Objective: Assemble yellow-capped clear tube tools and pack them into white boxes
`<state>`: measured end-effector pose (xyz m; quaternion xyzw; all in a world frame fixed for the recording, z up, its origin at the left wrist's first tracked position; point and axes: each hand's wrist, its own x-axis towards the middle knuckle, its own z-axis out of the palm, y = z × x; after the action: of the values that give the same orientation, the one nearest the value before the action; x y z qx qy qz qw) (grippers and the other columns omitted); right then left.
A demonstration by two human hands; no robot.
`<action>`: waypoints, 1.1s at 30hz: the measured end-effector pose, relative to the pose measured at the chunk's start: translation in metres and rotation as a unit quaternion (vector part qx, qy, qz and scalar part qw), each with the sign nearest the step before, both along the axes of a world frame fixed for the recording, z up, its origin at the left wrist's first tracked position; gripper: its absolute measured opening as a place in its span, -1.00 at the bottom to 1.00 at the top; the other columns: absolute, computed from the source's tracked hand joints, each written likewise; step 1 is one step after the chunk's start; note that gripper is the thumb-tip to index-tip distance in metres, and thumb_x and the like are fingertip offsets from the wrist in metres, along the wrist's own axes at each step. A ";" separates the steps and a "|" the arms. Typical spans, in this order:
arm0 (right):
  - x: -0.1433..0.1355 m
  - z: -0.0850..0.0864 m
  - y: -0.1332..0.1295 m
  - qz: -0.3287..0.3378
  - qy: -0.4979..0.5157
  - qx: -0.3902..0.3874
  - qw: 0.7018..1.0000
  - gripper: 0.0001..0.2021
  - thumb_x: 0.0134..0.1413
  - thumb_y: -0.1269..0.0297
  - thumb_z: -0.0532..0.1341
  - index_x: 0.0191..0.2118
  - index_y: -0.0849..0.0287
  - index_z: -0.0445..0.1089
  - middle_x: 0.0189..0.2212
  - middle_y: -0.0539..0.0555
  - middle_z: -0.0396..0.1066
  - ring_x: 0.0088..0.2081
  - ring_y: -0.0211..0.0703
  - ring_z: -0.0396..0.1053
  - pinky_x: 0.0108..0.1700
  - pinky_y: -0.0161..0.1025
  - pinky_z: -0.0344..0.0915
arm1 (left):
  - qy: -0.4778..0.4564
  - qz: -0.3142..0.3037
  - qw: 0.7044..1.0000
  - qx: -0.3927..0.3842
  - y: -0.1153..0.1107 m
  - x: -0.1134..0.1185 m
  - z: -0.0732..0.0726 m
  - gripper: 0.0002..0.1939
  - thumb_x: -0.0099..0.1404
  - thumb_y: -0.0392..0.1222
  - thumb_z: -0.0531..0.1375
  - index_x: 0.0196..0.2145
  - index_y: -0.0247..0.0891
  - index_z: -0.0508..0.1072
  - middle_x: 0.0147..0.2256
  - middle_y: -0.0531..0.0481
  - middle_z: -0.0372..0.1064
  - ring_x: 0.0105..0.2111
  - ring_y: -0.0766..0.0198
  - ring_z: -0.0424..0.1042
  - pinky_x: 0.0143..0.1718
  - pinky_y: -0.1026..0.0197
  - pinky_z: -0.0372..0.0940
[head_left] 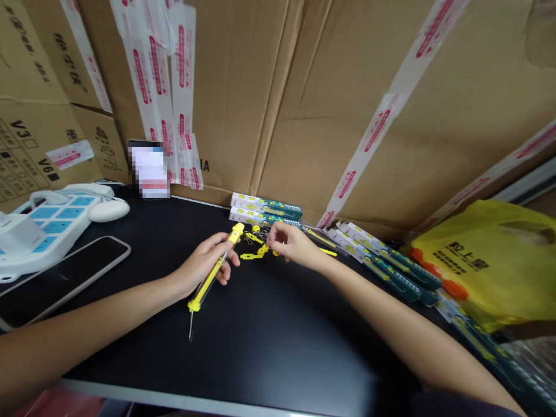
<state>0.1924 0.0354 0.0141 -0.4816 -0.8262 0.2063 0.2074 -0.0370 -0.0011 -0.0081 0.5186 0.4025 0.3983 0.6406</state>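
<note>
A yellow and clear tube-shaped tool (211, 279) lies slanted in my left hand (212, 259), whose fingers wrap round its upper half. A thin metal tip sticks out of its lower end, above the black table. My right hand (290, 243) is beside a small group of yellow plastic pieces (260, 251) and thin wire loops. Its thumb and index finger are pinched together; whatever they hold, if anything, is too small to make out. A yellow stick (328, 252) lies just behind the right wrist.
Two slim boxes (264, 209) lie at the back of the black table (260, 347), with several more (386, 260) to the right. A yellow bag (486, 260) stands far right. Left are a phone (65, 278), a power strip (56, 223) and a propped phone (150, 171). Cardboard (243, 98) walls the back.
</note>
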 end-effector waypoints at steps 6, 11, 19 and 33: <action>0.020 -0.016 -0.033 0.024 0.193 -0.015 0.981 -0.89 0.02 0.38 0.17 -0.41 0.15 0.17 -0.50 -0.09 0.23 -0.51 -0.35 0.19 -0.49 -0.38 0.18 | 0.020 -0.034 0.997 -0.065 -0.016 0.026 0.011 -0.87 0.34 -0.15 0.08 -0.24 -0.27 0.28 -0.37 0.04 0.38 -0.61 0.44 0.37 -0.64 0.38 0.33; 0.020 -0.023 -0.049 0.036 0.182 0.036 0.982 -0.90 0.15 0.31 0.17 -0.36 0.15 0.23 -0.51 -0.08 0.22 -0.51 -0.33 0.16 -0.45 -0.35 0.14 | -0.007 -0.018 0.998 -0.058 -0.017 0.047 0.003 -0.80 0.35 -0.05 0.07 -0.28 -0.25 0.25 -0.47 0.09 0.34 -0.67 0.46 0.33 -0.69 0.39 0.30; 0.008 -0.029 -0.058 0.003 0.230 0.092 0.969 -0.87 0.19 0.25 0.16 -0.34 0.13 0.21 -0.44 -0.03 0.24 -0.45 -0.29 0.20 -0.41 -0.32 0.19 | 0.010 -0.104 0.992 -0.071 -0.026 0.049 -0.011 -0.69 0.30 0.07 0.12 -0.18 -0.22 0.23 -0.56 0.11 0.36 -0.74 0.41 0.34 -0.73 0.42 0.26; 0.003 -0.027 -0.065 0.015 0.303 -0.102 0.948 -0.74 0.16 0.06 0.18 -0.32 0.11 0.15 -0.58 -0.13 0.23 -0.62 -0.36 0.19 -0.63 -0.41 0.23 | 0.025 -0.108 0.993 -0.032 -0.028 0.046 -0.012 -0.64 0.24 0.11 0.17 -0.26 -0.22 0.20 -0.60 0.13 0.35 -0.77 0.44 0.28 -0.79 0.43 0.22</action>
<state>0.1949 -0.0294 -0.0132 -0.4025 -0.7064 0.4283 0.3944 0.0089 -0.0294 -0.0205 0.5476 0.3726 0.3009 0.6862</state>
